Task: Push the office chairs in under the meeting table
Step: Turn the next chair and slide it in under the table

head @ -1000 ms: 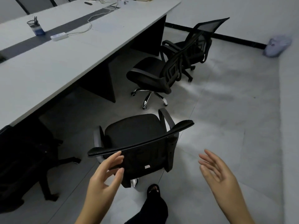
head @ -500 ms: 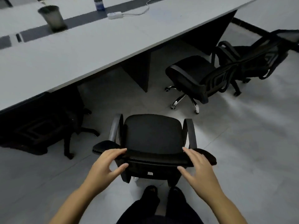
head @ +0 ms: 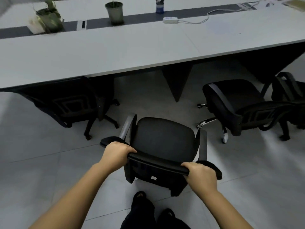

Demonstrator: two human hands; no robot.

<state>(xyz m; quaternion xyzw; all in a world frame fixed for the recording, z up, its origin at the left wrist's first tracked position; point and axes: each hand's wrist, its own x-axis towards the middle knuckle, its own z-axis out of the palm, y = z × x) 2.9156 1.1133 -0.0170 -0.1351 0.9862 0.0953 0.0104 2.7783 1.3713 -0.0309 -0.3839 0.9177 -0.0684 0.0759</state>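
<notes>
A black office chair (head: 165,139) stands right in front of me, its seat facing the long grey meeting table (head: 132,50) and short of the table's edge. My left hand (head: 116,153) grips the left end of the backrest's top edge. My right hand (head: 200,174) grips the right end. To the left, another black chair (head: 69,103) sits pushed in, its backrest at the table's edge. A third chair (head: 239,104) stands out from the table at the right, turned sideways, and a fourth (head: 290,90) shows at the right border.
On the table stand two potted plants (head: 114,11), a pen cup (head: 159,6) and a white power strip (head: 170,20) with its cable. A dark wedge-shaped table leg (head: 177,83) stands ahead of the held chair. My feet (head: 153,210) are behind it on grey floor tiles.
Both hands have gone from hovering with spread fingers to closing on the backrest's top edge. The view has swung left, so the chair now faces the table squarely.
</notes>
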